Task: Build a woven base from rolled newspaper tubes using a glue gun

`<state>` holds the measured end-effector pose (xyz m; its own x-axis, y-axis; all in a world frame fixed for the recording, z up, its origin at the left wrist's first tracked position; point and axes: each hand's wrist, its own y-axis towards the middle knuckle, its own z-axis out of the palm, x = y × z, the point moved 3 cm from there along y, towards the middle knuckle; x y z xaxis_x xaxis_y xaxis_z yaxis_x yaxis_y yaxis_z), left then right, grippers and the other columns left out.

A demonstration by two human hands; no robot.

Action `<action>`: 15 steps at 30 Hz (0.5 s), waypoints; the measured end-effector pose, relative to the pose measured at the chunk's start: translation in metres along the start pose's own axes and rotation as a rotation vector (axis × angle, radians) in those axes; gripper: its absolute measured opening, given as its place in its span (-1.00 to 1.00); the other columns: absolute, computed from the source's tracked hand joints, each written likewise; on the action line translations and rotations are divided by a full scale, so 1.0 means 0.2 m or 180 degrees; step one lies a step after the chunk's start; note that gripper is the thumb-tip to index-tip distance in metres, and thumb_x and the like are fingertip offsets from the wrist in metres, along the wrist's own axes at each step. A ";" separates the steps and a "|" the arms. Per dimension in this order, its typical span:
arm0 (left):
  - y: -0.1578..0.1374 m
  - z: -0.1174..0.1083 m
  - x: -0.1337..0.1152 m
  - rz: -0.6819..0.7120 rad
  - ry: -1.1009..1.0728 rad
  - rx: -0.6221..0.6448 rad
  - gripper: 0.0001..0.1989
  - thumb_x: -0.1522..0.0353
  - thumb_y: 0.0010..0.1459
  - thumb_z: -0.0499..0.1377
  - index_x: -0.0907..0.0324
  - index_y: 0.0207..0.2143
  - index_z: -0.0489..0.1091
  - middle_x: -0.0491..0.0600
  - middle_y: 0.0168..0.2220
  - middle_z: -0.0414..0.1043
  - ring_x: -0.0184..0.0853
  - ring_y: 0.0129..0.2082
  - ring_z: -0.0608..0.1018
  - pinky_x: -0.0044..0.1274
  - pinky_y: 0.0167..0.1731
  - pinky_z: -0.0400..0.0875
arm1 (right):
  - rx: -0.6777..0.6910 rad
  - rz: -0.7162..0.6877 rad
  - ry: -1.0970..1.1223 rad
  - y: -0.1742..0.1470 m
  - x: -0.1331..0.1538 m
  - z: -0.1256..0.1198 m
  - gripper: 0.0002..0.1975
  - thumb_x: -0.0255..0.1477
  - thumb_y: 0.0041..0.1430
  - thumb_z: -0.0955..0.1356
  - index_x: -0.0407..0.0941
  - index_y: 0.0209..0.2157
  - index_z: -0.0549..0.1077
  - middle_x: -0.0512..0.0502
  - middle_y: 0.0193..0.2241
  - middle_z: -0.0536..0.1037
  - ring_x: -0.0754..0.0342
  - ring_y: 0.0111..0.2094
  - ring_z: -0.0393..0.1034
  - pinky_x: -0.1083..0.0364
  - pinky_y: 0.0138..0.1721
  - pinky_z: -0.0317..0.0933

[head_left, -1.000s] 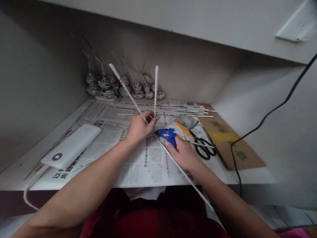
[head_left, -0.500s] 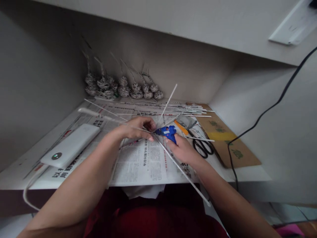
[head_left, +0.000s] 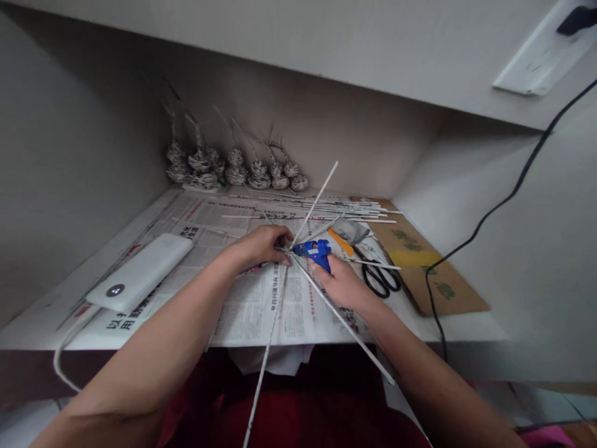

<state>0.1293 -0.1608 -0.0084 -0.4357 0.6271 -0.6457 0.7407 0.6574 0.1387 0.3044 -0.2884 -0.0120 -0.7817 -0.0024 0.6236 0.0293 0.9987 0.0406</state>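
Note:
Several thin rolled-paper sticks (head_left: 345,325) radiate from one crossing point over the newspaper. My left hand (head_left: 267,244) is closed on them near that crossing, fingertips pinching the sticks. My right hand (head_left: 339,280) grips a small blue glue gun (head_left: 315,250), its nozzle pointing left at the crossing, close to my left fingertips. One stick (head_left: 262,373) runs from the crossing toward me over the table edge. Whether the nozzle touches the paper I cannot tell.
Newspaper (head_left: 252,311) covers the table. Black-handled scissors (head_left: 380,279), an orange-handled tool (head_left: 340,241) and cardboard (head_left: 448,292) lie right. A white power bank (head_left: 140,270) lies left. Behind are loose paper sticks (head_left: 321,205) and woven gourd shapes (head_left: 236,167). A black cord (head_left: 494,205) hangs right.
A paper stick that pointed left across my left wrist now points down toward me. The glue gun stays at the crossing, and my left hand still pinches there.

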 end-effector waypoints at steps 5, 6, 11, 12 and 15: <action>-0.01 0.01 -0.01 0.0033 0.0059 0.0032 -0.35 0.25 -0.32 0.37 0.04 -0.07 0.35 -0.13 -0.38 0.43 -0.31 -0.40 0.48 -0.55 -0.38 0.27 | -0.0037 0.0006 -0.0103 0.01 -0.01 0.00 -0.70 -0.20 0.23 0.22 -0.10 -0.18 0.41 -0.11 -0.26 0.53 -0.01 -0.23 0.39 0.07 -0.20 0.20; -0.01 0.01 -0.02 0.0059 0.0053 0.0003 -0.34 0.27 -0.33 0.38 0.03 -0.06 0.34 -0.14 -0.38 0.42 -0.31 -0.40 0.47 -0.55 -0.39 0.27 | -0.0041 0.0010 -0.0135 0.02 -0.01 0.00 -0.70 -0.20 0.22 0.22 -0.09 -0.19 0.41 -0.11 -0.27 0.52 0.00 -0.24 0.39 0.07 -0.22 0.20; -0.01 0.02 -0.02 0.0134 0.0183 -0.0163 -0.27 0.30 -0.35 0.40 0.06 -0.04 0.28 -0.12 -0.37 0.38 -0.31 -0.43 0.43 -0.55 -0.44 0.26 | -0.0071 0.0036 -0.0299 0.03 0.00 -0.01 -0.69 -0.17 0.22 0.22 -0.10 -0.24 0.41 -0.09 -0.33 0.51 0.01 -0.31 0.37 0.10 -0.30 0.19; -0.01 0.02 -0.02 0.0196 0.0260 -0.0151 -0.28 0.29 -0.34 0.40 0.07 -0.04 0.29 -0.10 -0.35 0.38 -0.31 -0.40 0.43 -0.54 -0.42 0.26 | -0.0070 0.0034 -0.0327 0.03 0.01 -0.01 -0.69 -0.16 0.22 0.21 -0.10 -0.24 0.41 -0.10 -0.34 0.51 0.01 -0.32 0.37 0.10 -0.31 0.18; 0.00 0.02 -0.02 0.0323 0.0468 -0.0059 -0.32 0.26 -0.29 0.39 0.05 -0.02 0.35 -0.04 -0.25 0.37 -0.28 -0.31 0.44 -0.54 -0.32 0.28 | -0.0049 -0.0003 -0.0403 0.03 0.03 -0.02 -0.67 -0.14 0.22 0.20 -0.09 -0.25 0.40 -0.11 -0.32 0.50 -0.01 -0.31 0.37 0.09 -0.32 0.18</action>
<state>0.1319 -0.1647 -0.0088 -0.4302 0.7441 -0.5112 0.7758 0.5943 0.2121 0.3022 -0.2832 -0.0058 -0.8542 0.0038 0.5199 0.0372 0.9979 0.0538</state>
